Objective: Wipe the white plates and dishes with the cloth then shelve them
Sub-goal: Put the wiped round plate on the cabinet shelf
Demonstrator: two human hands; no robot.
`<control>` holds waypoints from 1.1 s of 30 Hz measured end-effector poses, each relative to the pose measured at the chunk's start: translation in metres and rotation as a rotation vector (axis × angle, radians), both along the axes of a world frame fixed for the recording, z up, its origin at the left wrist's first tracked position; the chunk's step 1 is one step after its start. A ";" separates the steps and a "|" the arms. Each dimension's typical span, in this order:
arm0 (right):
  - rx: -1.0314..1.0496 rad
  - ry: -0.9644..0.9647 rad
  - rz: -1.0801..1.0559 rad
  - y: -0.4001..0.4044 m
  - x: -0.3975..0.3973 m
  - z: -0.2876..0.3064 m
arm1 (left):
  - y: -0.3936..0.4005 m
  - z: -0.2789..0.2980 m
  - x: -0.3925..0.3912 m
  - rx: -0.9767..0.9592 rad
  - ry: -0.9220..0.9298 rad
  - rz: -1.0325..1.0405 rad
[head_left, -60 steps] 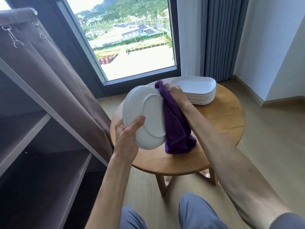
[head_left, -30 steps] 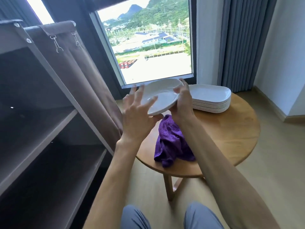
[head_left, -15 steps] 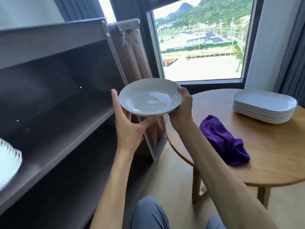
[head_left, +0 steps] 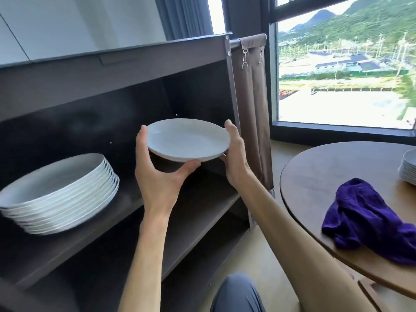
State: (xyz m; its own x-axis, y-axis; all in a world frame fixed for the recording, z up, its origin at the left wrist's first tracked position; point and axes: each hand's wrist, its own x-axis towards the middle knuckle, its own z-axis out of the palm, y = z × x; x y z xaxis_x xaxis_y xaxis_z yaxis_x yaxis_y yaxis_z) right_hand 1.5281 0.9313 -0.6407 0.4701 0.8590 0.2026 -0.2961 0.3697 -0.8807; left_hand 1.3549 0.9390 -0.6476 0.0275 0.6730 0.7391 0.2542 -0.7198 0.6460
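A round white plate (head_left: 188, 140) is held level in front of the dark shelf unit (head_left: 195, 206), at the height of its upper compartment. My left hand (head_left: 157, 174) holds its left rim, thumb hooked under the front edge. My right hand (head_left: 236, 158) grips the right rim. To the left on the shelf board stands a stack of several white plates (head_left: 58, 194). The purple cloth (head_left: 369, 219) lies crumpled on the round wooden table (head_left: 315, 176) at the right, with no hand on it. Another stack of white dishes (head_left: 408, 170) sits at the table's far right edge, partly cut off.
A brown fabric curtain (head_left: 252, 109) hangs from the shelf unit's right post, between the unit and the table. Behind is a large window (head_left: 344, 75). A lower shelf compartment opens below the board. My knee (head_left: 236, 293) shows at the bottom.
The cloth was let go onto the table and both hands took the plate. The plate has travelled left from the table to the shelf opening, and the view swung left to show the shelved stack.
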 end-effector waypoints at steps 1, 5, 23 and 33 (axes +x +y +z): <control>0.009 -0.003 0.030 0.004 -0.010 0.003 | -0.001 0.004 -0.010 0.026 0.025 0.047; 0.072 -0.031 0.132 0.017 -0.044 0.019 | -0.006 0.023 -0.047 0.121 0.110 0.185; -0.022 -0.203 0.470 0.087 -0.202 0.068 | -0.002 0.049 -0.197 -0.006 -0.002 0.556; -0.089 -0.283 0.448 0.106 -0.243 0.052 | 0.015 0.021 -0.227 -0.204 -0.126 0.512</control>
